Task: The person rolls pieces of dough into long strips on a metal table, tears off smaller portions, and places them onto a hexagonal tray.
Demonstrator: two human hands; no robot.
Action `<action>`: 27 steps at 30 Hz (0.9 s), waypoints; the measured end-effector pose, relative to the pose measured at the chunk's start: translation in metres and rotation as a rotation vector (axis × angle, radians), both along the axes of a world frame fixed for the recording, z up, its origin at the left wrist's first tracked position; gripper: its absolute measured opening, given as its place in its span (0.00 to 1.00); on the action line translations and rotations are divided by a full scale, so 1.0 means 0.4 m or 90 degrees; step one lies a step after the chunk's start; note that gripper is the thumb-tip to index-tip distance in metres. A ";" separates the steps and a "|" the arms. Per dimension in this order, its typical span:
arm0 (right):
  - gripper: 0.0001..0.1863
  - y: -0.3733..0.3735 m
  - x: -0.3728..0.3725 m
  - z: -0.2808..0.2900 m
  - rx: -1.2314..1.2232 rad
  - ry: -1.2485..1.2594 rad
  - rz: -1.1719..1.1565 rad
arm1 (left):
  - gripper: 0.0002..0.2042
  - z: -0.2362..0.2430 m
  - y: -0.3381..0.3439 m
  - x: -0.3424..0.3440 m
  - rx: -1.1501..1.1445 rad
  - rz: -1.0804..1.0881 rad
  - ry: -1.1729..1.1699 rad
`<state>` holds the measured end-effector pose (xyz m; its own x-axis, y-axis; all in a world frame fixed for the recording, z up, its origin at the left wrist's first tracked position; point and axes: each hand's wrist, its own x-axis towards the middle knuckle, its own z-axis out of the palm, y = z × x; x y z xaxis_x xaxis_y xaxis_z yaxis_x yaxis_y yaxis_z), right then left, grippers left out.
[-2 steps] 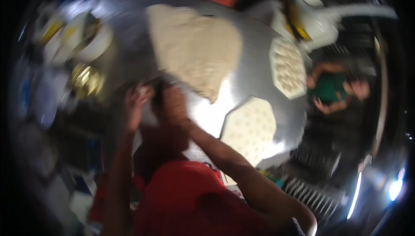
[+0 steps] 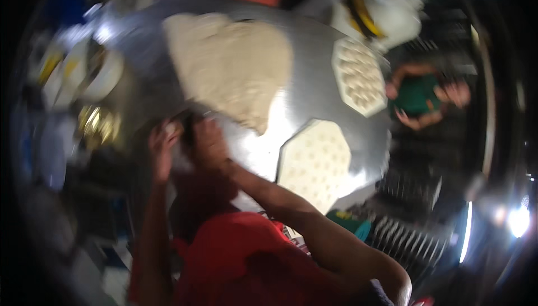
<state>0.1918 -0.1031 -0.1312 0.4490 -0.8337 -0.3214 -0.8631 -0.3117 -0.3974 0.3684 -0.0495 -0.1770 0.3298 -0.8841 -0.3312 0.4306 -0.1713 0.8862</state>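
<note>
A large sheet of pale dough (image 2: 232,62) lies on the metal table, its narrow end pointing toward me. My left hand (image 2: 163,142) is just off the table's near left part, with fingers curled around a small pale bit that blur keeps me from making out. Close beside it, my right hand (image 2: 209,142) is low over the table, below the dough's left edge. Its fingers are smeared by motion, and whether anything lies under them is hidden. Dark shadow fills the gap between the two hands.
An eight-sided pale tray with small rounds (image 2: 316,163) sits at the near right; a similar tray with plumper dough pieces (image 2: 360,76) lies beyond. White containers (image 2: 103,73) and a gold shiny thing (image 2: 100,125) stand left. A person in green (image 2: 417,96) is at the right.
The whole view has shifted, so the table, dough and trays appear slightly farther left. Both hands keep about the same place beside the dough.
</note>
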 end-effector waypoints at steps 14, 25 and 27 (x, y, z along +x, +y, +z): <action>0.11 0.016 -0.422 0.030 0.043 0.073 0.001 | 0.27 0.052 -0.182 -0.094 0.037 -0.063 0.064; 0.19 -0.364 -0.251 0.443 -0.121 0.112 0.116 | 0.27 0.059 -0.464 -0.303 0.185 0.239 -0.346; 0.16 -0.454 -0.120 0.415 -0.200 0.002 0.344 | 0.25 -0.020 -0.402 -0.302 0.053 0.201 -0.096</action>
<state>0.1438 -0.2846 0.0348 0.8328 -0.5445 -0.1000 -0.5525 -0.8057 -0.2138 0.2475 -0.2104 -0.1852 0.6334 -0.7027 -0.3240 0.3391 -0.1242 0.9325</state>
